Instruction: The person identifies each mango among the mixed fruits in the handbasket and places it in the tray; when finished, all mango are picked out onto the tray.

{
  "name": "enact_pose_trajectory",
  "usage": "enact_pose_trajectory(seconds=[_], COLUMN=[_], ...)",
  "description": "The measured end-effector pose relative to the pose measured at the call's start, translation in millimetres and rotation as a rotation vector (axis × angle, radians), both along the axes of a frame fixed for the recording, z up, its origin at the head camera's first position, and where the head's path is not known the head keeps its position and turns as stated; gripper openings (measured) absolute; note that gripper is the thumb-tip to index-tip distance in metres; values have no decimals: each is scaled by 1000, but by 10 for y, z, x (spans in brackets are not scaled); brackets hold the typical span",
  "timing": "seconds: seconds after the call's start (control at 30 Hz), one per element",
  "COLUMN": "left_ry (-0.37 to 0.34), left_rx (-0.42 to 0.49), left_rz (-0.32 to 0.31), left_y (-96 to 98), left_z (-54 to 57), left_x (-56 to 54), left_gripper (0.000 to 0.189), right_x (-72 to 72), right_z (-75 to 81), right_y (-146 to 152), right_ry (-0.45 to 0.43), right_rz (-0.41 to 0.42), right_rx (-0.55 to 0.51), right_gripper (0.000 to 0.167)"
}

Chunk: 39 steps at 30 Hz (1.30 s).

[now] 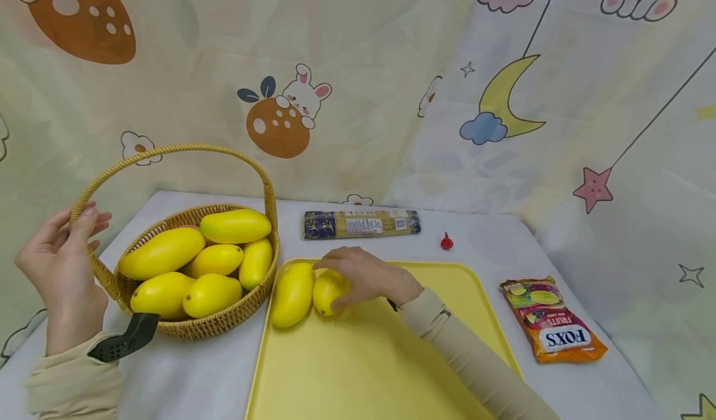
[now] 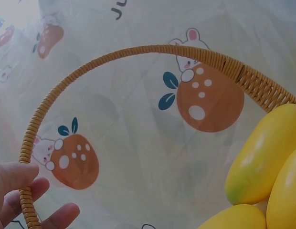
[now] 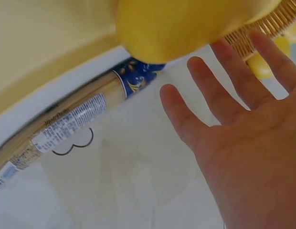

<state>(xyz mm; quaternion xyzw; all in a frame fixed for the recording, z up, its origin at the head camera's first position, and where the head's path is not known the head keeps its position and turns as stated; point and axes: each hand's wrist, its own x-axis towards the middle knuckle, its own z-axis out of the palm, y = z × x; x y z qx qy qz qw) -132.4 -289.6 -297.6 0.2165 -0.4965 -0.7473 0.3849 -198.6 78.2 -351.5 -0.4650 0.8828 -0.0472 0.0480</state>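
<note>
My left hand (image 1: 69, 268) grips the handle (image 1: 184, 148) of a wicker basket (image 1: 237, 315) between thumb and fingers, low on its left side. Several yellow mangoes (image 1: 162, 253) fill the basket. On the yellow tray (image 1: 335, 370), a larger mango (image 1: 293, 296) lies in the far left corner, with a smaller mango (image 1: 329, 291) right beside it. My right hand (image 1: 363, 274) is over the smaller one, partly covering it in the head view. Seen from the right wrist, that hand's fingers (image 3: 217, 90) are straight and spread close to a mango (image 3: 186, 28).
Behind the tray lies a long pack of spaghetti (image 1: 363, 223). A small red object (image 1: 446, 241) sits to its right. An orange Fox's candy bag (image 1: 550, 320) rests right of the tray. A printed curtain (image 1: 369, 84) hangs behind the white table (image 1: 481, 227).
</note>
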Motion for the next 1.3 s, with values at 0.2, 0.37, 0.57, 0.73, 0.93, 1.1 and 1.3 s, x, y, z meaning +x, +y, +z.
enact_pose_trajectory(seconds=[0.2, 0.37, 0.57, 0.73, 0.93, 1.1, 1.3], left_ry=[4, 1, 24, 17, 16, 31, 23], left_rx=[15, 10, -8, -14, -5, -32, -53], left_rz=[-5, -11, -28, -19, -14, -23, -16], left_y=[11, 8, 6, -4, 7, 14, 6], left_z=[2, 9, 2, 10, 13, -1, -11], left_x=[-5, -18, -28, -8, -1, 7, 16], left_gripper=[34, 34, 32, 32, 33, 33, 34], right_x=[-17, -34, -74, -110, -165, -227, -322], right_z=[85, 100, 206, 350, 494, 567, 606], right_y=[-4, -44, -187, -456, -807, -1084, -1398], right_ry=[-39, -18, 25, 31, 86, 142, 190], right_rz=[-43, -30, -33, -11, 24, 40, 57], right_rx=[-42, -105, -165, -157, -120, -69, -35], right_gripper=[65, 60, 55, 54, 53, 53, 54])
